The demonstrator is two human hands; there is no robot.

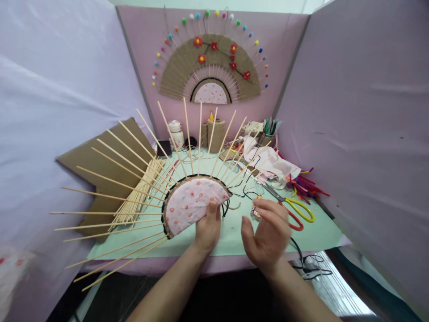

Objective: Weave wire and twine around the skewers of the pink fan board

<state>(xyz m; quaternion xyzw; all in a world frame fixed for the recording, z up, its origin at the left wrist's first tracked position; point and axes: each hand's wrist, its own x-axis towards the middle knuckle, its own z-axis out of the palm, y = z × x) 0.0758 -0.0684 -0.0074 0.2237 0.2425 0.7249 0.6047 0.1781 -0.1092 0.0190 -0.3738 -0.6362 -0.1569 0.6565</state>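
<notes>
My left hand point(208, 226) grips a half-round fan base point(194, 201) from below, thumb pressed on its front. White floral cloth covers the base, and black cord with brown twine edges its curve. Thin wooden sticks point(165, 129) radiate from that curve to the left, upward and right. My right hand point(268, 232) hovers to the right of the base, apart from it. Its fingers are loosely curled, with thumb and fingertips apart and nothing visible between them. Loose black cord point(246, 193) trails from the right end of the base; part of it hangs behind.
Scissors point(284, 201) lie beyond my right hand, near colourful pipe cleaners point(306, 185) and crumpled cloth point(268, 156). A bundle of sticks point(134, 201) and cardboard point(107, 170) lie left. Twine rolls point(216, 136) and a white bottle point(176, 134) stand behind. A finished fan point(211, 58) hangs on the back wall.
</notes>
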